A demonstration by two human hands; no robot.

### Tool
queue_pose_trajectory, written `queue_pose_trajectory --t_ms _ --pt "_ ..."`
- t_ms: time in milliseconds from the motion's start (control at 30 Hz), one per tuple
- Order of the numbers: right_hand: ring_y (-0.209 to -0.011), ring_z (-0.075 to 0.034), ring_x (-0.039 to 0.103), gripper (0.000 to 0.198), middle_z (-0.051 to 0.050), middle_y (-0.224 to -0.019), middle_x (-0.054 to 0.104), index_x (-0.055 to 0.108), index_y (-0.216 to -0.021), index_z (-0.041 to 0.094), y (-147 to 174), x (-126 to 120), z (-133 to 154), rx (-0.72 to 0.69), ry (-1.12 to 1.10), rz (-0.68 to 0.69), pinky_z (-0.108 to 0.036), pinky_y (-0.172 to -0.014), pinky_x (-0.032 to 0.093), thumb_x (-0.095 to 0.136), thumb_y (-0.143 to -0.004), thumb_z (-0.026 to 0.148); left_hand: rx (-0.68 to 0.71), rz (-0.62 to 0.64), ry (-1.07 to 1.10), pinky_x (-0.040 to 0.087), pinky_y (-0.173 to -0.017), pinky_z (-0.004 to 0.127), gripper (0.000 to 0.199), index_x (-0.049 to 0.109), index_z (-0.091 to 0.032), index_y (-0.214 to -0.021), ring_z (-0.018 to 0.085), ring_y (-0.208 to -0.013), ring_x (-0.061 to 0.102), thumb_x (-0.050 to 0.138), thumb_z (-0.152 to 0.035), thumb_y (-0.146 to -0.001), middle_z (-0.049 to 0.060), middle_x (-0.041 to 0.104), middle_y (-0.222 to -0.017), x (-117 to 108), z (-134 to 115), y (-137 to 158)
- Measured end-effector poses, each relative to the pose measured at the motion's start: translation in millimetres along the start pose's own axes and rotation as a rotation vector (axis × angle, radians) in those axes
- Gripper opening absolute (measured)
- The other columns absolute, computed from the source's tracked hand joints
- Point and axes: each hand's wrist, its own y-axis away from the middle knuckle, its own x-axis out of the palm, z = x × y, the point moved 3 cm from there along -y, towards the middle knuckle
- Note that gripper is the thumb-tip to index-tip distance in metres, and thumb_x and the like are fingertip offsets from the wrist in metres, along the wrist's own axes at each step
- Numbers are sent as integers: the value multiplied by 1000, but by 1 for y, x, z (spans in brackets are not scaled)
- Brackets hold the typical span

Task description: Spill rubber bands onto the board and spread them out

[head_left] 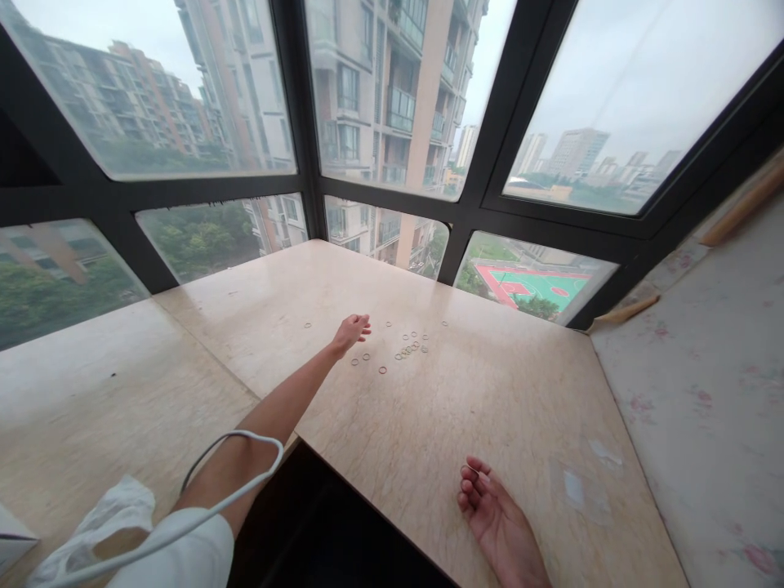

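My left hand [351, 331] reaches over the marble-patterned top, its fingers bent together; whatever they may hold is too small to make out. Just right of it lies a loose group of small thin rings [407, 352], several overlapping in a row and others scattered around. A reddish ring [383, 374] lies nearest to me, and a lone ring [308, 328] is left of the hand. At the lower right, my right hand [499, 518] rests palm up with curled fingers. Between its thumb and fingertips shows the thin edge of a small ring [466, 467].
Dark window frames [392, 206] border the marble-patterned top [490, 392] at the back. A white cable [245, 494] loops across my left forearm. A dark opening [331, 523] lies below the front edge. Crumpled white material [126, 502] sits lower left; clear tape-like pieces [576, 490] lie right.
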Motion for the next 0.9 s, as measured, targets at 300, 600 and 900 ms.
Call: queue_pose_trajectory --t_ms 300,600,900 --pt "-72 -12 62 36 -3 -83 67 64 -96 14 -2 -1 -1 3 1 -4 -25 -65 52 80 -65 20 250 161 -330 41 -92 34 35 62 -18 -109 25 -102 58 61 -35 -78 10 61 -110 51 -12 31" --pt "-71 -12 60 33 -4 -84 66 65 -95 15 -1 1 -2 -1 -27 9 -25 -65 50 80 -67 22 279 235 -494 45 -83 32 24 65 -15 -101 25 -101 57 55 -22 -80 13 61 -106 107 -42 11" --pt "-66 -10 60 35 -4 -79 67 65 -92 14 -4 -4 -6 21 -37 -5 -23 -62 48 82 -63 22 95 168 -242 47 -70 24 18 68 -14 -88 16 -77 62 55 -17 -76 4 69 -80 81 -17 -8"
